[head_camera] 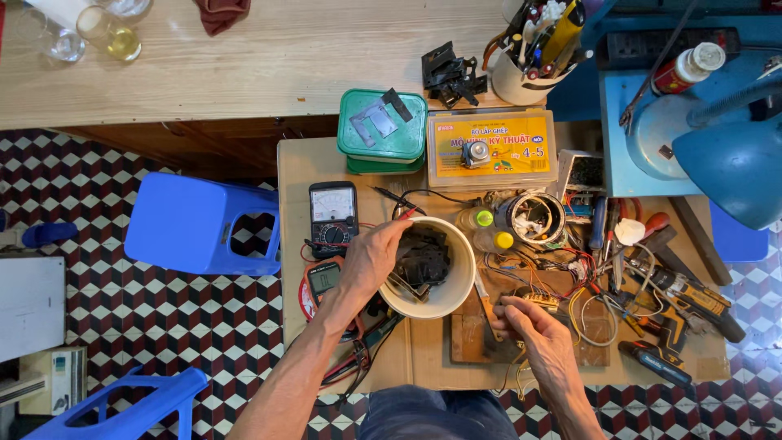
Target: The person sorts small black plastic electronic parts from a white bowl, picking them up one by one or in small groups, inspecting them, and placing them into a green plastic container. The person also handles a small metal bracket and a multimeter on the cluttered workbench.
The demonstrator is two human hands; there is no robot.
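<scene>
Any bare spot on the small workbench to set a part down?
Bare strip along the near edge, between the white bowl and the wooden board. Another at the far-left corner, left of the green box. Right half is crowded with wires and drills.

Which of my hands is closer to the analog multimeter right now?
Left. Your left hand grips the white bowl's rim just right of the analog multimeter; your right hand is far beyond the bowl.
</scene>
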